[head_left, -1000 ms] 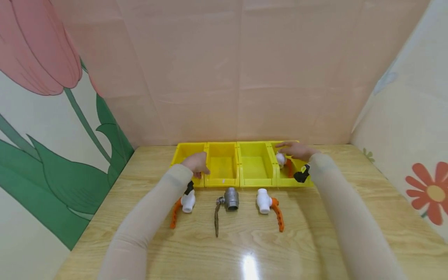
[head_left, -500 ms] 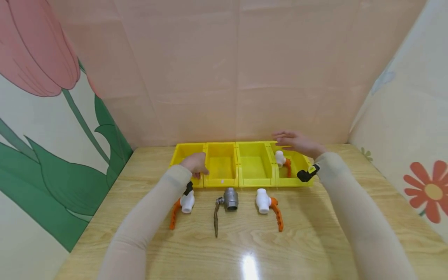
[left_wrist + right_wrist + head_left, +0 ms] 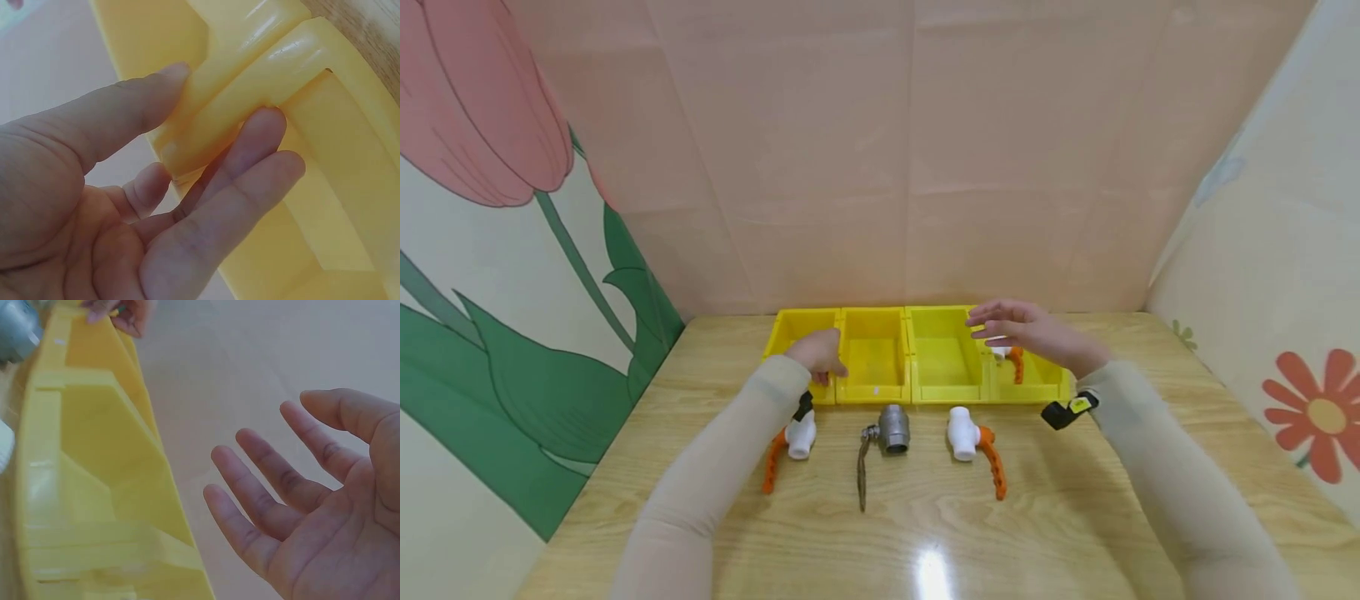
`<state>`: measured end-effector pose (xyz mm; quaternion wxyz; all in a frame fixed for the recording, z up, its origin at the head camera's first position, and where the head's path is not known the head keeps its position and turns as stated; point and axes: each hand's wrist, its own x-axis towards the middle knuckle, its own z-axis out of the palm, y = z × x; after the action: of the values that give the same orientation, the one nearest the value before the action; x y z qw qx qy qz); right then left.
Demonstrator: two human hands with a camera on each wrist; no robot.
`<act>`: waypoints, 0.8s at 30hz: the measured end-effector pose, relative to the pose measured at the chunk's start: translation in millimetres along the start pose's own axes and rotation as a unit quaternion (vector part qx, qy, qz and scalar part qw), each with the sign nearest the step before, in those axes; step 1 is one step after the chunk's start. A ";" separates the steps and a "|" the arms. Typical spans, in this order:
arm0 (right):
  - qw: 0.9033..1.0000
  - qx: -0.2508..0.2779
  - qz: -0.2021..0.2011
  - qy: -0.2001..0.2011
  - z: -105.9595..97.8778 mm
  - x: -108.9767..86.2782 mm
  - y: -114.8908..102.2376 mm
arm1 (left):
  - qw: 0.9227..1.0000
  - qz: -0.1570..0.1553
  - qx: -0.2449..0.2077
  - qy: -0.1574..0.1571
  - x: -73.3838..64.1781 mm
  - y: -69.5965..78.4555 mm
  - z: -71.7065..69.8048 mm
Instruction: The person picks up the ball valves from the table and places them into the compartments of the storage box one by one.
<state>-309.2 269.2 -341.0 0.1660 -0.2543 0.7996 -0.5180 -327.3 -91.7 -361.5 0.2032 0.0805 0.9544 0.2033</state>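
Note:
My left hand point(image 3: 818, 352) is at the adjoining rims of the two left yellow bins point(image 3: 874, 392); the left wrist view shows thumb point(image 3: 165, 81) and fingers point(image 3: 262, 169) on either side, pinching the rims. My right hand point(image 3: 1026, 329), fingers spread and holding nothing, hovers over the two right bins. Under it, a white valve with an orange handle point(image 3: 1017, 365) lies in the rightmost bin, partly hidden. In front of the bins lie a white valve with an orange handle point(image 3: 962, 435), a grey metal ball valve point(image 3: 893, 429), and another white valve point(image 3: 802, 437) partly behind my left wrist.
The yellow bins stand side by side along the back of the wooden table point(image 3: 865, 550), close to a pink wall covering point(image 3: 820, 167). Flower-printed panels point(image 3: 1240, 333) flank the table. The second point(image 3: 872, 358) and third bins point(image 3: 942, 358) show bare floors.
My right hand has risen out of the rightmost bin, leaving the white valve inside, then shifted slightly left and toward me. My left hand has stayed in place.

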 end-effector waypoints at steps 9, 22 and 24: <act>0.999 0.030 -0.015 -0.032 28.2 -15.5 15.7 | 1.000 -0.003 0.001 0.001 0.8 0.8 1.4; 0.996 0.041 0.037 -0.073 57.5 -29.4 54.2 | 1.000 -0.004 0.010 0.002 1.2 0.2 1.2; 0.995 0.033 0.044 -0.078 58.5 -29.8 58.2 | 1.000 -0.001 0.012 0.004 1.4 -0.2 1.3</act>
<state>-267.6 262.4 -418.0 0.2591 -0.2527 0.7773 -0.5146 -328.0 -91.1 -363.2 0.1988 0.0810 0.9576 0.1921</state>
